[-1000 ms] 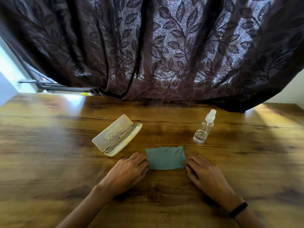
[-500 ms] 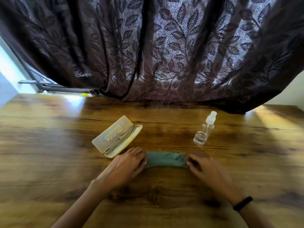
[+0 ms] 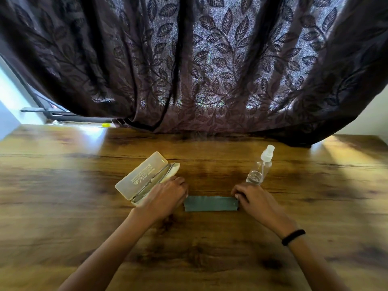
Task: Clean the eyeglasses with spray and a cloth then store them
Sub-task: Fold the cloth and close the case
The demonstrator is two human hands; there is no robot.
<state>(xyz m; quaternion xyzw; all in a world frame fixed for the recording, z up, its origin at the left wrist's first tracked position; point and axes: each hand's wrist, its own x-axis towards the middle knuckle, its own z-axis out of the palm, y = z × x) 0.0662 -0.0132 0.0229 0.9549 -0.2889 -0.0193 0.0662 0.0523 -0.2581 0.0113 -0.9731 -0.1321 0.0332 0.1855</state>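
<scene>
A teal-grey cloth (image 3: pixel 211 203) lies on the wooden table (image 3: pixel 63 185) as a narrow folded strip, running left to right just in front of the person. The left hand (image 3: pixel 165 196) rests palm down at the strip's left end, its fingers (image 3: pixel 178 183) curled loosely, their tips at the cloth's edge; whether they pinch the fabric or only press on it cannot be told. The right hand (image 3: pixel 255 199) sits at the right end — its fingertips (image 3: pixel 236 195) bent down onto the upper corner of the cloth, holding that corner against the table. A black band (image 3: pixel 293 237) circles the right wrist.

The eyeglasses (image 3: pixel 156 181) lie inside an open, cream-coloured case (image 3: pixel 138 177) left of the cloth; only thin metal frame parts show, and the left hand covers the near end of the case. The lid of the case stands tilted back, with printed lettering on it too small to read.

A small clear spray bottle (image 3: pixel 260 168) with a white nozzle stands upright beyond the right hand, close to its knuckles, though contact cannot be told. Some liquid sits in the bottom of it.

Behind the table hangs a dark curtain (image 3: pixel 210 59) patterned with leaves — daylight shows at its lower left edge.
</scene>
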